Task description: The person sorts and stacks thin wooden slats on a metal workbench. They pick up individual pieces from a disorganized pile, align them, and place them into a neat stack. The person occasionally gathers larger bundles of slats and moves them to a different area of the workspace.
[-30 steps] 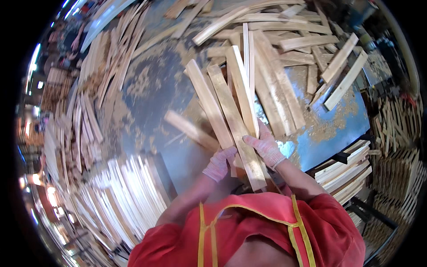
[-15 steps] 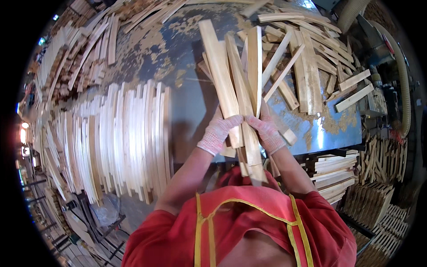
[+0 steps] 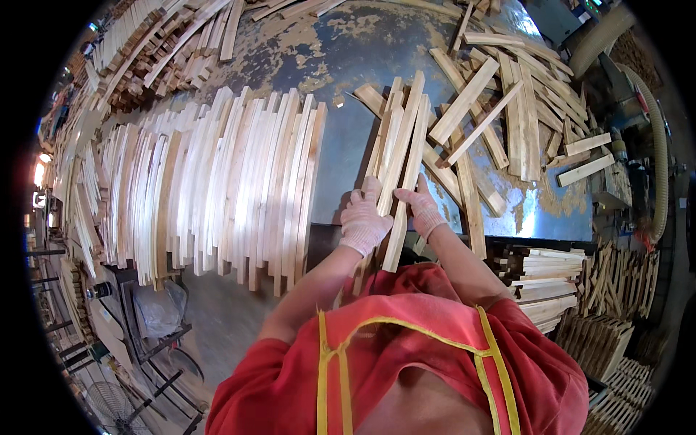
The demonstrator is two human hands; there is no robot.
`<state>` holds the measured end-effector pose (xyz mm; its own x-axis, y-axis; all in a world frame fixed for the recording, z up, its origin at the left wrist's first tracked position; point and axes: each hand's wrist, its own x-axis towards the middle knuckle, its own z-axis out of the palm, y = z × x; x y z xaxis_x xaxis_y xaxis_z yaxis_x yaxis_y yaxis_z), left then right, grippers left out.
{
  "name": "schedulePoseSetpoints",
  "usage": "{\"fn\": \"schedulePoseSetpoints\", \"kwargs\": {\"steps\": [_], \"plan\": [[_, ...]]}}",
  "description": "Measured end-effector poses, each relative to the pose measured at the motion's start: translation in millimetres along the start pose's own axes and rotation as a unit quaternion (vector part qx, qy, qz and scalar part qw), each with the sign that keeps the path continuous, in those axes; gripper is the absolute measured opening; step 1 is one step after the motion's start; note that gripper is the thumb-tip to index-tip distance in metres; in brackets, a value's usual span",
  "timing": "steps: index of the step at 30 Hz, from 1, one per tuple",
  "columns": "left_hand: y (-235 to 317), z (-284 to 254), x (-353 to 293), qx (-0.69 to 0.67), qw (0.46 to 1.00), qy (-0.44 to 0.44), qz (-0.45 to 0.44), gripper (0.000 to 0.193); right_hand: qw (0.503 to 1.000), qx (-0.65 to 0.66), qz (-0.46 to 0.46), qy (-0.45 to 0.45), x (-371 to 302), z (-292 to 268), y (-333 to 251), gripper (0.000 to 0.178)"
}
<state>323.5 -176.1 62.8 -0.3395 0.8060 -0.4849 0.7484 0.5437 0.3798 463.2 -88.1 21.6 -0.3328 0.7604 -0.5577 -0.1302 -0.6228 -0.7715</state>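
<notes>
A small bundle of pale wooden strips [image 3: 403, 159] lies lengthwise at the near edge of the metal table, its near ends sticking out over that edge. My left hand [image 3: 365, 217], in a light knitted glove, grips the bundle's left side, fingers over the strips. From the right, my right hand [image 3: 423, 209], gloved the same way, holds the outermost strip with its thumb on top; its other fingers are partly hidden. To the left of my hands lies a wide row of strips [image 3: 232, 188] laid side by side.
Loose boards [image 3: 464, 101] lie crisscross on the right of the metal table [image 3: 337, 159], among sawdust patches. More strips [image 3: 181, 43] are heaped at the far left. Stacked wood [image 3: 544, 283] stands below the right edge, near a ribbed hose [image 3: 661, 159]. A fan [image 3: 112, 402] stands at lower left.
Both hands have lowered the strips from a raised, fanned-out bunch onto the table, where they lie closer together. Some boards now lie apart to the right. The view has shifted, too.
</notes>
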Motion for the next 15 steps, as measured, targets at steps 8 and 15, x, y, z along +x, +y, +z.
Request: {"fn": "schedulePoseSetpoints", "kwargs": {"steps": [8,15], "plan": [[-37.4,-28.8,-42.0,0.068,0.99,0.114,-0.053,0.107,0.942,-0.308,-0.099,-0.092,15.0,45.3,27.8,0.08],[-47.3,-24.2,-6.0,0.1,0.985,0.119,-0.075,0.115,0.753,-0.589,-0.137,-0.261,49.9,34.4,-12.7,0.055]]}}
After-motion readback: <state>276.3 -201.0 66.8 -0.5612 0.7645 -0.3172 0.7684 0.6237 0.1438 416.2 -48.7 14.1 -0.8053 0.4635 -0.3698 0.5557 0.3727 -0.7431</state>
